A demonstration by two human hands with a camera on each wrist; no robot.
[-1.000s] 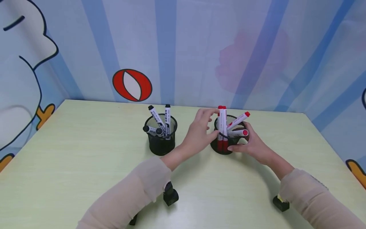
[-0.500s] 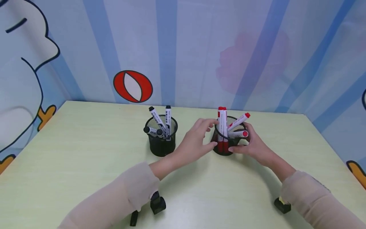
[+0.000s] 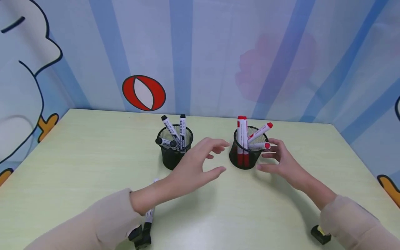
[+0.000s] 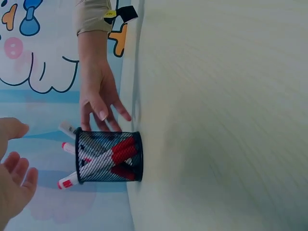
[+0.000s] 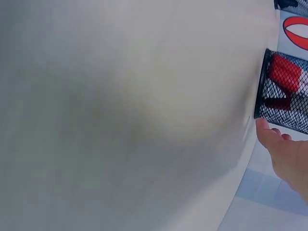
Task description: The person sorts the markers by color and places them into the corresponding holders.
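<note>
A black mesh pen cup (image 3: pixel 257 158) holds several white markers with red caps; two stand upright at its left side, and a slanting red marker (image 3: pixel 260 131) sticks out to the right. My right hand (image 3: pixel 285 165) is just right of this cup, fingers loosely bent and thumb apart, holding nothing. To the cup's left, my left hand (image 3: pixel 193 166) hovers with thumb and fingers spread, also holding nothing. It overlaps a second mesh cup (image 3: pixel 170 159) containing several black-capped markers (image 3: pixel 183 130). In the left wrist view, the red markers' lower ends (image 4: pixel 124 150) show through the mesh.
A marker (image 3: pixel 150 216) lies on the pale table (image 3: pixel 93 156), partly covered by my left wrist. Black wrist-camera parts (image 3: pixel 321 235) hang below the sleeves. A cartoon-printed backdrop (image 3: pixel 212 62) rises behind the table's back edge.
My left hand has drawn back leftward from the red-marker cup, uncovering more of the marker on the table. My right hand has let go of the cup and shifted slightly right.
</note>
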